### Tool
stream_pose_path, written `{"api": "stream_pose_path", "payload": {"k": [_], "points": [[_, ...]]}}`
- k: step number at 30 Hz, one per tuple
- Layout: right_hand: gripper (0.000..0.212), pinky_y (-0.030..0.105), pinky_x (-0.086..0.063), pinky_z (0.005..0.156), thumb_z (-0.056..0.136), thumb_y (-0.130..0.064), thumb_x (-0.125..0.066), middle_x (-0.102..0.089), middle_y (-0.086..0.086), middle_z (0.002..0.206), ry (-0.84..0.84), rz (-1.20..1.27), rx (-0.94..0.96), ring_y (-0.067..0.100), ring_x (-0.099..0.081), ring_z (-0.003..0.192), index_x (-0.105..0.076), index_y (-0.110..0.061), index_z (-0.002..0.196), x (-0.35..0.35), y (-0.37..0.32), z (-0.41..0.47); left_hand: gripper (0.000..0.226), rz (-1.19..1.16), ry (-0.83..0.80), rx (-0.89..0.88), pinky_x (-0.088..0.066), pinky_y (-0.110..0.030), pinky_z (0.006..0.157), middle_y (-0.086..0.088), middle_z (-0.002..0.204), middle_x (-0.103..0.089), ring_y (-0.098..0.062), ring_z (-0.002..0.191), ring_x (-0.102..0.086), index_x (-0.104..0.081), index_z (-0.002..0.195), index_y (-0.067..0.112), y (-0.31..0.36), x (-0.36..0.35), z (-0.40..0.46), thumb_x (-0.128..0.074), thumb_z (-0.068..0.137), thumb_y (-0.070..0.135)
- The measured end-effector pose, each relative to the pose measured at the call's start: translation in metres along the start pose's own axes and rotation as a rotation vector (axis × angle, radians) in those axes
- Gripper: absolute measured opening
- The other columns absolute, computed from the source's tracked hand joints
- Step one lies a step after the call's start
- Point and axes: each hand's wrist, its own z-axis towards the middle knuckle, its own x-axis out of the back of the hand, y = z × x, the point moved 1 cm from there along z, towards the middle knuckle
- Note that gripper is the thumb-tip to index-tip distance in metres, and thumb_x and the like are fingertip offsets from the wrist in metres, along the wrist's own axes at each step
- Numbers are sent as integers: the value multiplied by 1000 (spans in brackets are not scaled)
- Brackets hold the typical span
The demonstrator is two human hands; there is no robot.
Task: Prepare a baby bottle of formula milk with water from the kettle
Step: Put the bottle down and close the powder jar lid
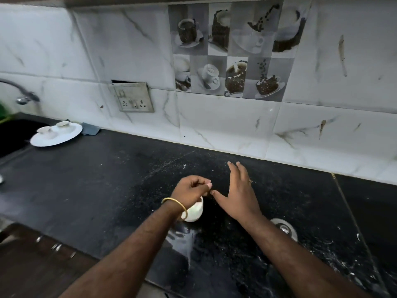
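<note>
- Two hands: left hand [190, 191] has its fingers [206, 186] curled narrow over one white cup [194, 211]; whether they pinch anything I cannot tell.
- Right hand [238, 194] is spread wide, empty.
- The cup stands mid-surface [96, 190], half hidden by the wrist.
- One plate [56, 134] far left carries two blurred small cups.

white cup [194, 211]: mostly hidden under left hand [190, 191] | pinched item: perhaps a spoon, unclear | tap [20, 91]: cut off, blurred

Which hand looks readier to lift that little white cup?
Probably the left hand: it hovers curled right over the white cup. The right hand is open, fingers spread, beside it over bare counter.
</note>
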Motion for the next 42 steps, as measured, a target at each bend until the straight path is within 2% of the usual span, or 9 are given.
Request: {"api": "stream_pose_path", "payload": {"k": [5, 7, 12, 17, 23, 26, 32, 37, 42], "points": [[58, 47, -35, 115, 84, -37, -71, -46, 7, 149, -34, 17, 269, 30, -29, 147, -55, -19, 137, -24, -29, -8, 16, 71, 403, 57, -51, -31, 69, -5, 84, -73, -17, 71, -63, -72, 84, 15, -27, 56, -21, -64, 86, 2], [52, 46, -37, 114, 82, -35, -72, -53, 6, 142, -67, 30, 338, 31, -34, 144, -61, -18, 129, -37, -40, -12, 15, 288, 363, 161, -54, -32, 85, -4, 96, -73, -18, 86, -67, -71, 98, 15, -49, 74, -29, -71, 84, 12], [47, 36, -37, 113, 83, -42, -64, -57, 1, 136, -145, 91, 447, 23, -37, 142, -62, -21, 125, -63, -61, -16, 81, 831, 159, 372, -46, -35, 104, -6, 137, -57, -27, 127, -53, -55, 134, 23, -98, 104, -46, -80, 65, 57], [46, 36, -41, 111, 85, -39, -68, -57, 1, 135, -196, 112, 455, 21, -42, 139, -61, -20, 127, -80, -77, -25, 98, 1043, 73, 319, -42, -38, 107, -3, 142, -50, -28, 130, -47, -47, 138, 22, -122, 107, -46, -78, 57, 67], [51, 19, -27, 111, 89, -40, -66, -50, -6, 143, -263, 99, 391, 9, -33, 143, -55, -24, 135, -91, -82, -28, 88, 1117, 26, 238, -43, -37, 104, -2, 133, -53, -25, 124, -48, -51, 131, 22, -134, 115, -39, -74, 60, 67], [56, 22, -32, 113, 87, -38, -67, -48, -8, 144, -272, 116, 363, 7, -34, 143, -52, -25, 139, -93, -85, -31, 86, 959, 87, 203, -47, -37, 97, -1, 120, -58, -24, 114, -54, -58, 119, 21, -127, 118, -32, -62, 55, 77], [74, 24, -34, 114, 76, -28, -70, -38, -27, 143, -329, 388, 211, -5, -34, 138, -40, -43, 141, -78, -83, -19, 60, -174, -109, 289, -48, -27, 64, 0, 80, -65, -11, 70, -60, -66, 93, 15, -89, 124, -17, -76, 46, 51], [99, 15, -30, 111, 68, -48, -86, -23, -33, 150, -391, 398, 201, -11, -26, 140, -26, -53, 147, -62, -84, -8, 50, -392, -298, 250, -46, -29, 73, -3, 89, -70, -14, 78, -63, -74, 104, 16, -70, 121, 1, -70, 66, 49], [75, 30, -48, 104, 73, -43, -84, -46, -21, 136, -166, 448, 180, 2, -50, 128, -48, -45, 138, -50, -89, 11, 60, -390, -427, 145, -45, -35, 81, -19, 114, -69, -32, 102, -54, -69, 120, 7, -43, 104, 19, -67, 76, 47]]}}
